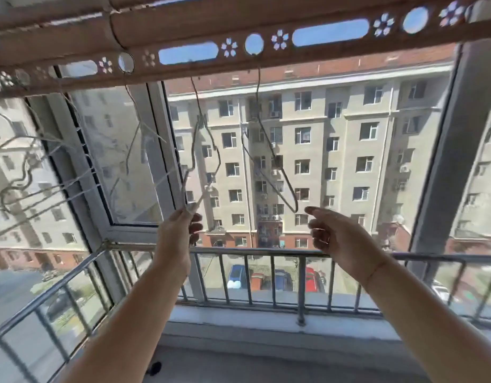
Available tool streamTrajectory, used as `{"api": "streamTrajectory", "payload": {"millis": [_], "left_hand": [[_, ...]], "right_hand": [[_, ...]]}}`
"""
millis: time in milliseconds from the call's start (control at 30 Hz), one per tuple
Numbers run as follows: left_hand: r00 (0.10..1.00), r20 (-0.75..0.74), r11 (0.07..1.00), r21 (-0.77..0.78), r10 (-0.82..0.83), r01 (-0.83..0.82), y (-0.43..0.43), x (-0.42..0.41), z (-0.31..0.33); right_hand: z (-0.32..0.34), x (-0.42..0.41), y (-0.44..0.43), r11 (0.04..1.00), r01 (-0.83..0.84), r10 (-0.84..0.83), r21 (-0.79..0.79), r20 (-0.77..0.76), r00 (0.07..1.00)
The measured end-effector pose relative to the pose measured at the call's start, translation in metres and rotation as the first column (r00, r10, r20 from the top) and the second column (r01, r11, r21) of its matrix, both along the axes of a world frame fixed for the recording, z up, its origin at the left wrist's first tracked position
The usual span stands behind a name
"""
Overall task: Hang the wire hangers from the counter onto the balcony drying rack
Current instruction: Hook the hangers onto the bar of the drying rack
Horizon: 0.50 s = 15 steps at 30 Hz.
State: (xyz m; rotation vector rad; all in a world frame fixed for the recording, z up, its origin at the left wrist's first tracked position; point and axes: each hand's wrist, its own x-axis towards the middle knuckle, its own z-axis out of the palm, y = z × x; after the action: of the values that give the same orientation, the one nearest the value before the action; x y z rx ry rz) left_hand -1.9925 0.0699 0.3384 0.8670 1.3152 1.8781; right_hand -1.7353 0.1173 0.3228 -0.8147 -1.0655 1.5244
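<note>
Closest in, left hand pinches the bottom corner of a pale wire hanger. Right hand holds nothing, fingers loosely curled, forefinger stretched just beside a dark wire hanger. Both hang from the drying rack bar overhead.

Bare forearms, both — and a thin red thread bracelet circles the wrist of the right hand.

Thin metal wire hangers; matt rack bar.
</note>
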Motion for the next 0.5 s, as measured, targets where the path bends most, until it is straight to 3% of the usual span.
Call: {"api": "streamTrajectory", "payload": {"millis": [100,233,500], "left_hand": [[0.987,-0.064,0.976,-0.173,-0.147,0.134,0.003,0.012,-0.045],[0.913,-0.130,0.893,-0.297,-0.388,0.337,0.008,0.045,-0.094],[0.613,-0.357,0.708,-0.397,-0.705,0.584,0.015,0.159,-0.139]], "right_hand": [[-0.035,0.018,-0.012,0.998,0.047,-0.051,0.036,0.138,0.989],[-0.074,0.053,-0.025,0.984,0.128,-0.166,0.122,0.384,0.908],[-0.121,0.151,-0.056,0.910,0.279,-0.413,0.306,0.626,0.661]]}}
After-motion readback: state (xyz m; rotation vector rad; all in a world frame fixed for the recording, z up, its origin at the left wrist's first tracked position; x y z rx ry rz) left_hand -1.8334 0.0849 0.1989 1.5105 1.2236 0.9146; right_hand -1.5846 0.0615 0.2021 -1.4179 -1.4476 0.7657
